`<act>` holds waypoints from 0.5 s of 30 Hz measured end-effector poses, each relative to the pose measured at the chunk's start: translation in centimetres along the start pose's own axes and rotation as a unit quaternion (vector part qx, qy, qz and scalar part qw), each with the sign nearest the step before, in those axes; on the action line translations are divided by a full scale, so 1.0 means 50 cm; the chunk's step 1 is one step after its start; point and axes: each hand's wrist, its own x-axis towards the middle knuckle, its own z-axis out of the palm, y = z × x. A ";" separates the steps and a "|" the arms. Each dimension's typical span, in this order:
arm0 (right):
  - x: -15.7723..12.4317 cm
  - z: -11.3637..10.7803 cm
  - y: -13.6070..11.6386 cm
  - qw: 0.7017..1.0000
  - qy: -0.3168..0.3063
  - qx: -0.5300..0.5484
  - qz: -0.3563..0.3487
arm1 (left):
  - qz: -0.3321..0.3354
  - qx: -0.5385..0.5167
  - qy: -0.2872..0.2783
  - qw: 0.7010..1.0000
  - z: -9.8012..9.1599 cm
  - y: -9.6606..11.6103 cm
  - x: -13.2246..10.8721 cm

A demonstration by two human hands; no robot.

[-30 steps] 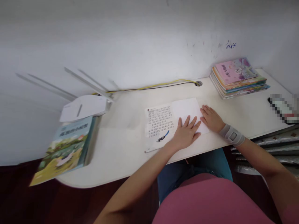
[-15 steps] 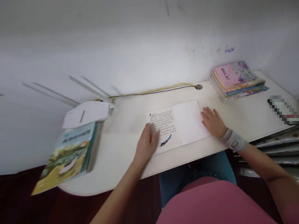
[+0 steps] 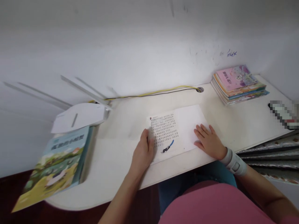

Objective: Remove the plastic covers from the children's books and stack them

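Observation:
An open booklet (image 3: 163, 130) lies on the white desk (image 3: 116, 149) in front of me. Its left page carries printed characters and a small blue-and-black picture; the right page looks blank. My left hand (image 3: 142, 152) grips the booklet's left edge, thumb over the page and fingers along the side. Some of those fingertips are hidden. Spread flat, my right hand (image 3: 210, 141) rests on the right page near its outer edge, with a grey band (image 3: 234, 161) around the wrist.
A large picture book (image 3: 56, 168) overhangs the desk's left end, beside a white router (image 3: 79, 116) with long antennas. Yellow and black cables (image 3: 149, 93) run along the wall to a hole. Stacked booklets (image 3: 238, 84) and a blurred-out phone-like object (image 3: 282, 115) lie at right.
My right hand has slid left and inward, from beside the booklet's edge onto its right page. My left hand has turned more upright at the left edge. The view has shifted slightly.

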 end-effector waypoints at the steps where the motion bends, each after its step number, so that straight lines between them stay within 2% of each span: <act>1: -0.001 -0.001 0.001 1.000 -0.002 -0.001 0.004 | 0.002 0.002 0.000 1.000 0.001 0.000 0.000; 9: -0.003 -0.007 0.006 1.000 -0.015 0.005 0.011 | 0.044 0.052 0.005 0.998 0.005 0.000 0.004; 15: 0.008 -0.006 -0.018 1.000 -0.001 -0.001 0.021 | 0.067 0.070 -0.004 0.995 0.006 0.000 0.005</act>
